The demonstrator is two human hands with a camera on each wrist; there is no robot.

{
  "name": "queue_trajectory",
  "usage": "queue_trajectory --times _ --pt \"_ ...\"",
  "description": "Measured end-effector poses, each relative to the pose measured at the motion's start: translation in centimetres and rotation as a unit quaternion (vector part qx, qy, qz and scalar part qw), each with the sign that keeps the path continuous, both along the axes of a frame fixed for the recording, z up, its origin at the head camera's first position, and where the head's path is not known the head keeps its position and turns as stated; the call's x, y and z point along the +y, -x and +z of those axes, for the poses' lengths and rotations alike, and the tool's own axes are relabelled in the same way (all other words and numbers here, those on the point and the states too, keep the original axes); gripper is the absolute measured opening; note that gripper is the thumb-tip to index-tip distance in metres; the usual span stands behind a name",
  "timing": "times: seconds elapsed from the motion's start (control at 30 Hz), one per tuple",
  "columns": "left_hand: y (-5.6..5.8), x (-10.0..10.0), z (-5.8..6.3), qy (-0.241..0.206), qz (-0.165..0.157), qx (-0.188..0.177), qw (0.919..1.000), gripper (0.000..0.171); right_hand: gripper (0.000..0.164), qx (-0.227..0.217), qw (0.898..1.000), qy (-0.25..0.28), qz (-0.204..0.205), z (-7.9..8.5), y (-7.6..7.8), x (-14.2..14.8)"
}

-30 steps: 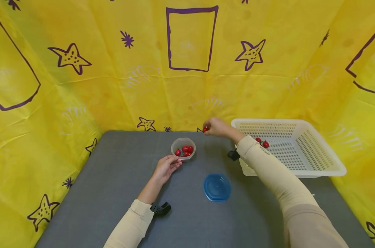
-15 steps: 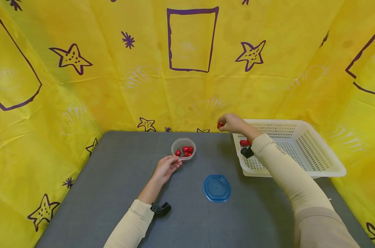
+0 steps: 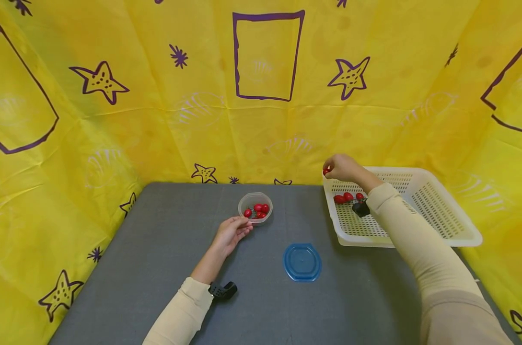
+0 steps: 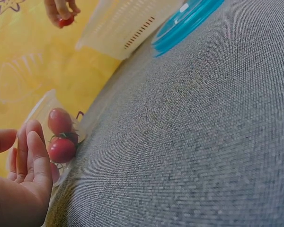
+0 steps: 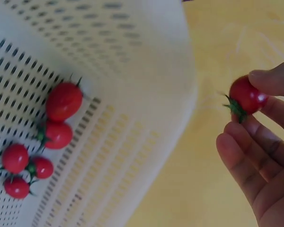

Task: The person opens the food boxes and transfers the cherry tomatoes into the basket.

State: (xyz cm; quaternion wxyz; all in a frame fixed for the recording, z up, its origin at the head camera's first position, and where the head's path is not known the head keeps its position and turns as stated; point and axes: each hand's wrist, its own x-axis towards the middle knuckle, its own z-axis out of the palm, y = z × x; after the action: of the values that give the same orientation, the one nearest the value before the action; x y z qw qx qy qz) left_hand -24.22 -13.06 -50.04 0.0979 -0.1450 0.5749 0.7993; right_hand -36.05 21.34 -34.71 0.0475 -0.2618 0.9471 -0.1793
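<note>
My right hand (image 3: pixel 344 167) pinches a red cherry tomato (image 5: pixel 246 95) with a green stem between thumb and fingers. It is raised over the back left corner of the white perforated basket (image 3: pixel 455 227), above its rim. Several more cherry tomatoes (image 5: pixel 59 135) lie in that basket, along one side. At the left, my left hand (image 3: pixel 231 234) holds the near rim of a small clear plastic container (image 3: pixel 255 195) standing on the table. Inside it sit several cherry tomatoes (image 4: pixel 61 150), partly hidden by the fingers in the left wrist view.
A blue lid (image 3: pixel 302 262) lies flat on the grey tabletop (image 3: pixel 166 268), between the container and the basket. Yellow patterned cloth (image 3: pixel 261 129) stands behind and at both sides of the table. Black wrist cameras (image 3: pixel 224 290) stick out beside both wrists.
My right hand has moved right, from near the container to over the basket's corner, still pinching the cherry tomato. More tomatoes in the basket have come into sight. The left hand stays put.
</note>
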Motion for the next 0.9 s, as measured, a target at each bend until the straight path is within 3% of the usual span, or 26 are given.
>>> queue_trajectory --times 0.3,0.57,0.9 --pt "0.0 0.0 -0.2 -0.002 -0.001 -0.003 1.0 0.01 0.019 -0.006 0.999 -0.043 -0.017 -0.6 0.2 2.3" --pt "-0.2 -0.1 -0.3 -0.006 0.008 -0.001 0.9999 0.006 0.018 -0.029 0.997 -0.072 -0.02 -2.7 0.8 3.2" --pt "0.0 -0.1 -0.1 -0.007 -0.001 -0.006 1.0 0.01 0.015 -0.103 0.989 -0.096 -0.051 -3.7 0.4 3.1"
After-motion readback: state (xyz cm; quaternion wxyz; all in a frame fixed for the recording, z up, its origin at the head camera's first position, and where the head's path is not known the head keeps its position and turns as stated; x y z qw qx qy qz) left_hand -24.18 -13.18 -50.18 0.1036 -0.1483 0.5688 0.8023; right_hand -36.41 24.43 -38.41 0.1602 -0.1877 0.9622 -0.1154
